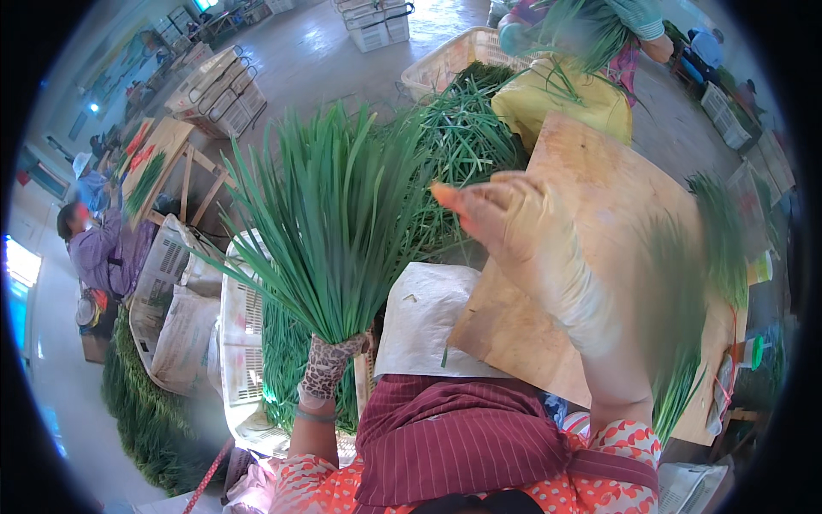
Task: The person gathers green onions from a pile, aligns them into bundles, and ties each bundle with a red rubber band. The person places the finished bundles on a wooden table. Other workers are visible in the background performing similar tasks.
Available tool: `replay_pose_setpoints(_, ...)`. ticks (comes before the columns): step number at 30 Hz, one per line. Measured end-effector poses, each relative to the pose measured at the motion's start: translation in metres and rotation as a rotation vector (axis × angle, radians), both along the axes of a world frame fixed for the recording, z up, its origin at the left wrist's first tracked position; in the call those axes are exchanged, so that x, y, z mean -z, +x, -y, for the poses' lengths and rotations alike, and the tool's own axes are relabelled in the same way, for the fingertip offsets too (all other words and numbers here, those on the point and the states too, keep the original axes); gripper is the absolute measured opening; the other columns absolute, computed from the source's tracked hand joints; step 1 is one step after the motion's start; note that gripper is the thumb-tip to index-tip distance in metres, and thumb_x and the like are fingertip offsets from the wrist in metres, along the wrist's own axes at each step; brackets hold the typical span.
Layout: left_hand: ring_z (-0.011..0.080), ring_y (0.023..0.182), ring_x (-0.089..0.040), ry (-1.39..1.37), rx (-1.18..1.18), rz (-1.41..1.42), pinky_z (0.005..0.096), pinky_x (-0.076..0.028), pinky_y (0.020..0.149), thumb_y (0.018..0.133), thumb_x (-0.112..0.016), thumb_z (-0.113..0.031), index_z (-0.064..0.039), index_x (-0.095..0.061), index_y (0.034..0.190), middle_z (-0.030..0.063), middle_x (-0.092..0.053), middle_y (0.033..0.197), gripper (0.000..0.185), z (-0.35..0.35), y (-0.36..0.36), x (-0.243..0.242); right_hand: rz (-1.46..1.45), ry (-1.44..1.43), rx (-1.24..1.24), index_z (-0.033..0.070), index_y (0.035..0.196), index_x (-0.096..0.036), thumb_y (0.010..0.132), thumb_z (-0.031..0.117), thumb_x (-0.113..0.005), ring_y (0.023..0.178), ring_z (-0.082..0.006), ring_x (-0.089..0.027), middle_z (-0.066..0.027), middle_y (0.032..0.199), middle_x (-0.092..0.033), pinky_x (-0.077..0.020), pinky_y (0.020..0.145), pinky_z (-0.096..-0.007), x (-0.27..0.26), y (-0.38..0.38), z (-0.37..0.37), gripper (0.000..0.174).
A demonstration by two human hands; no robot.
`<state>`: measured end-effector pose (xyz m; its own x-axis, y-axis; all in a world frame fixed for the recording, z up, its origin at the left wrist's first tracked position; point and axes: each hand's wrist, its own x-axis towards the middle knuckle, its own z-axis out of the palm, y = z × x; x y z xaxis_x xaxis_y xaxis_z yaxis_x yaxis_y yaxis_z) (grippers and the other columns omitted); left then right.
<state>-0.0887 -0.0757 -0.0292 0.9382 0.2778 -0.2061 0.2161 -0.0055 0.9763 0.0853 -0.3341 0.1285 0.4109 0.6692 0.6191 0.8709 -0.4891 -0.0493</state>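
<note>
My left hand [329,365], in a leopard-print glove, grips a thick bunch of garlic chives [331,225] near its lower end. The long flat leaves fan out upward and away from me. My right hand [523,225] is raised beside the bunch, over the near left side of a wooden board [597,160]. It wears a pale yellowish glove, with orange on the fingertips. Motion blur hides whether anything is between those fingers. Over my knees lies a white woven sheet [427,321], beyond a maroon striped apron [462,443].
Loose chives [472,135] are heaped beyond the bunch. A white plastic crate [243,360] holding chives stands at my left. More chives [722,238] lie along the board's right side. Opposite, a co-worker's gloved hand [636,19] holds leaves. Stacked crates [218,90] stand behind.
</note>
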Motion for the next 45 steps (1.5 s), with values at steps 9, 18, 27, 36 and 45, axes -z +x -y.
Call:
replay_pose_setpoints(9,0.0128,0.064,-0.062,0.224,0.043,0.033,0.0289,-0.052,0.061,0.074,-0.070,-0.004,-0.002,-0.064,0.097,0.0052,-0.066,0.077,0.024,0.009,-0.006,-0.011,0.579,-0.280,0.245,0.021,0.116,-0.060,0.077,0.013,-0.057,0.065,-0.0149,-0.059,0.0011,0.065,-0.054,-0.0424,0.061,-0.0301,-0.035,0.019,-0.039,0.040)
replay_pose_setpoints(18,0.0123,0.069,-0.063,0.215,0.021,0.009,0.0291,-0.052,0.065,0.072,-0.071,-0.005,-0.003,-0.064,0.098,0.0041,-0.067,0.079,0.027,0.006,-0.010,-0.019,0.016,0.207,-0.010,0.011,0.078,-0.062,0.076,0.012,-0.062,0.069,-0.0293,-0.061,-0.0082,0.074,-0.062,-0.0488,0.069,-0.0397,-0.038,0.041,-0.027,0.002)
replay_pose_setpoints(27,0.0131,0.078,-0.065,0.108,0.019,0.017,0.0297,-0.053,0.072,0.074,-0.073,-0.005,-0.002,-0.064,0.101,0.0051,-0.068,0.089,0.029,0.004,-0.009,-0.004,0.503,-0.019,-0.071,0.025,0.117,-0.062,0.077,0.010,-0.060,0.091,-0.0226,-0.058,-0.0002,0.097,-0.062,-0.0447,0.085,-0.0367,-0.066,0.016,-0.049,0.042)
replay_pose_setpoints(36,0.0157,0.080,-0.063,0.201,0.124,-0.006,0.0320,-0.051,0.074,0.071,-0.077,-0.012,-0.004,-0.061,0.102,0.0063,-0.068,0.090,0.035,0.007,-0.009,0.022,0.498,-0.464,-0.154,0.024,0.087,-0.073,0.078,0.015,-0.059,0.076,-0.0200,-0.062,0.0023,0.072,-0.063,-0.0439,0.082,-0.0346,-0.048,0.023,-0.131,0.019)
replay_pose_setpoints(45,0.0172,0.090,-0.065,0.137,0.178,-0.200,0.0310,-0.052,0.080,0.078,-0.072,-0.008,-0.002,-0.064,0.105,0.0077,-0.068,0.099,0.029,0.009,-0.008,0.006,0.123,0.131,0.334,0.009,0.126,-0.055,0.083,0.017,-0.065,0.106,-0.0323,-0.058,-0.0141,0.114,-0.064,-0.0448,0.092,-0.0403,-0.056,0.071,-0.074,0.045)
